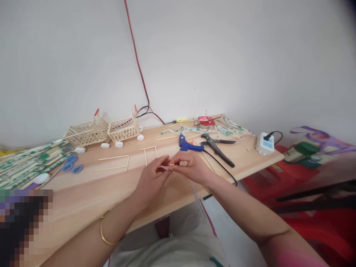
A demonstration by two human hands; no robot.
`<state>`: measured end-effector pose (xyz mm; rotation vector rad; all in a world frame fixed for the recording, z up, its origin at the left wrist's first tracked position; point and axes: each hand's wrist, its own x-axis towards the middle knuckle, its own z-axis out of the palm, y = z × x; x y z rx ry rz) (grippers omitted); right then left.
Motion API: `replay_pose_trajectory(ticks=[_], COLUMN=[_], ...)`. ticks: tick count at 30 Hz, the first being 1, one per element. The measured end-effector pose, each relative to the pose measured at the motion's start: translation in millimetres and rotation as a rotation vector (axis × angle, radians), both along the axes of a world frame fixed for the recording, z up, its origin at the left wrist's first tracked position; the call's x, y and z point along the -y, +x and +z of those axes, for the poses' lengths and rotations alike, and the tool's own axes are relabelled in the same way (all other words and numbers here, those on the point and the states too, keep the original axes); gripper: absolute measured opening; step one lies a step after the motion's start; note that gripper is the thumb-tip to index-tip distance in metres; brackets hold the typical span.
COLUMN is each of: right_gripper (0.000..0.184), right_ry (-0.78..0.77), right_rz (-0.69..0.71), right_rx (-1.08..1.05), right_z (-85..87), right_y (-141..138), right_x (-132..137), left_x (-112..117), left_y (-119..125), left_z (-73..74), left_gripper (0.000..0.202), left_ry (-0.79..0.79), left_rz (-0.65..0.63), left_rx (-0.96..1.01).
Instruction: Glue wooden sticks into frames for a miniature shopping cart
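Pale sticks [171, 165], seen end-on in a small bunch, are pinched between the right hand's [190, 167] thumb and fingers above the front of a wooden table [97, 193]. The left hand [155, 171] is curled close beside them; whether they are also gripped by it cannot be told. Light, stiff pieces are suggested, probably easily snapped and best held by fingertips near the middle. On the pale, grained tabletop, a blue glue gun [191, 146] and a black-handled cutter [219, 150] are laid beyond the hands, with two model carts [86, 134] [124, 129] farther left. The table is backed by a plain wall [208, 63] and flanked at right by red seating [283, 178].
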<state>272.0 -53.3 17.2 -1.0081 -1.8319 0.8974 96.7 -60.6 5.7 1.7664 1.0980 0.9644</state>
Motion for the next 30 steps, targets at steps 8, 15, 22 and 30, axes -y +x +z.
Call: replay_pose_trajectory(ticks=[8, 15, 22, 30], right_gripper=[0.013, 0.013, 0.013, 0.016], right_ry=[0.083, 0.187, 0.25, 0.218], right_rz=[-0.069, -0.053, -0.067, -0.045], right_rx=[0.201, 0.293, 0.235, 0.253], right_z=[-41.5, -43.0, -42.6, -43.1], right_y=[13.9, 12.7, 14.6, 15.7], right_x=[3.6, 1.5, 5.2, 10.7], left_x=[3.7, 0.7, 1.8, 6.6], left_y=[9.3, 11.9, 19.3, 20.9], left_z=[-23.8, -30.1, -26.8, -30.4], left_gripper=[0.044, 0.051, 0.051, 0.049], left_ry=[-0.005, 0.051, 0.12, 0.214], left_rz=[-0.095, -0.067, -0.045, -0.046], left_rx=[-0.186, -0.226, -0.24, -0.328])
